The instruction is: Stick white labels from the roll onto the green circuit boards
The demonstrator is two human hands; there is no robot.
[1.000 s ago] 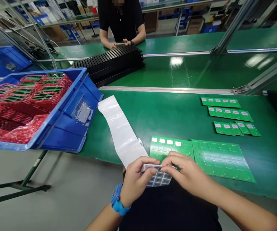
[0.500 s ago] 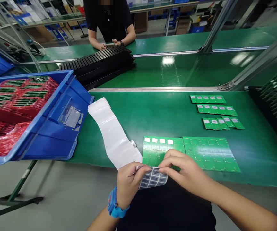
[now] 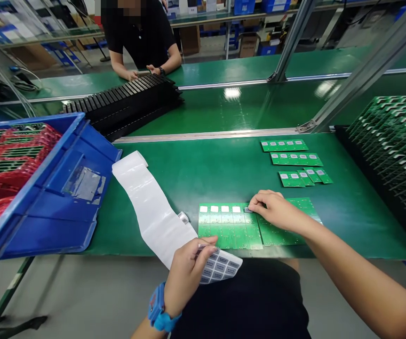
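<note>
My left hand, with a blue watch at the wrist, is closed on the end of a white label strip printed with several small labels. The strip's bare backing trails away over the green table. My right hand pinches a small label against the top edge of a green circuit board panel, just right of several white labels stuck in a row there. A second green panel lies beside it, partly under my right forearm.
A blue bin of red-bagged boards stands at the left. Narrow labelled board strips lie further back. A black rack of green boards fills the right. Across the table a person in black handles a black tray stack.
My right hand has left the label strip and moved forward to the panel's top edge with a label. The view has shifted right, which brings the board rack in.
</note>
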